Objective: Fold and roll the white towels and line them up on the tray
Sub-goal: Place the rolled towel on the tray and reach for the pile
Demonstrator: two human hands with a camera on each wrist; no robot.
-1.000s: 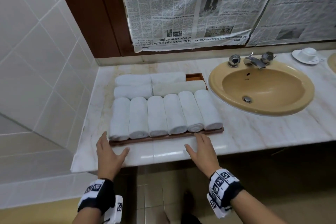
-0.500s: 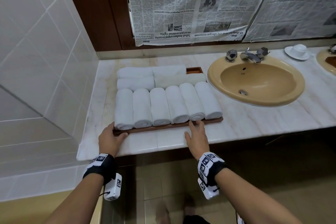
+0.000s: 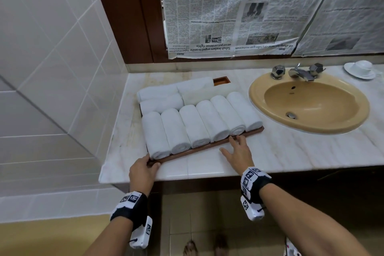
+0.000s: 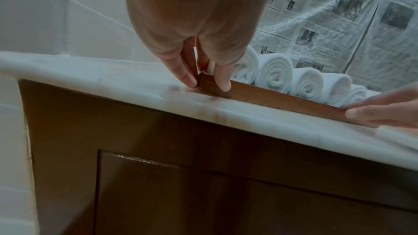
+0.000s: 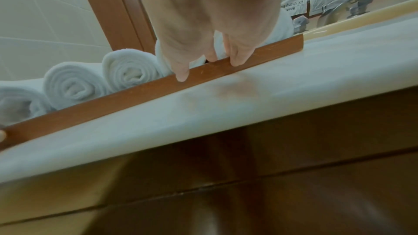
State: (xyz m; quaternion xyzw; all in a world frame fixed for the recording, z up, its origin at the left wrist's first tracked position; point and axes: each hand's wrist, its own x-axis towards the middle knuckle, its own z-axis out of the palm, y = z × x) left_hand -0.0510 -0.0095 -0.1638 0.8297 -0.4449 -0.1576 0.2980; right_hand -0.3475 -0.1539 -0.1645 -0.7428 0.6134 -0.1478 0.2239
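Here the wooden tray (image 3: 204, 147) sits on the marble counter (image 3: 291, 151), just beside the tan sink (image 3: 309, 104) on its wall-tile side, with its near edge angled so that the end towards the sink lies farther back. Six rolled white towels (image 3: 197, 124) lie side by side along the tray's near edge, their spiral ends facing the counter's front, and behind them more rolled towels (image 3: 160, 97) lie crosswise in two rows; a bare corner of the tray shows at the back, nearest the sink. The left hand (image 3: 142, 172) grips the tray's near corner farthest from the sink: in the left wrist view its fingers (image 4: 222, 78) curl down over the rim on either side of that corner. The right hand (image 3: 239, 153) rests at the tray's near edge towards the sink end, fingers (image 5: 182, 72) straight and spread, their tips pressed against the wooden rim, nothing grasped. Beyond the sink a white cup on a saucer (image 3: 360, 68) stands on the counter, and newspaper sheets (image 3: 228, 10) cover the wall above the tray and sink.
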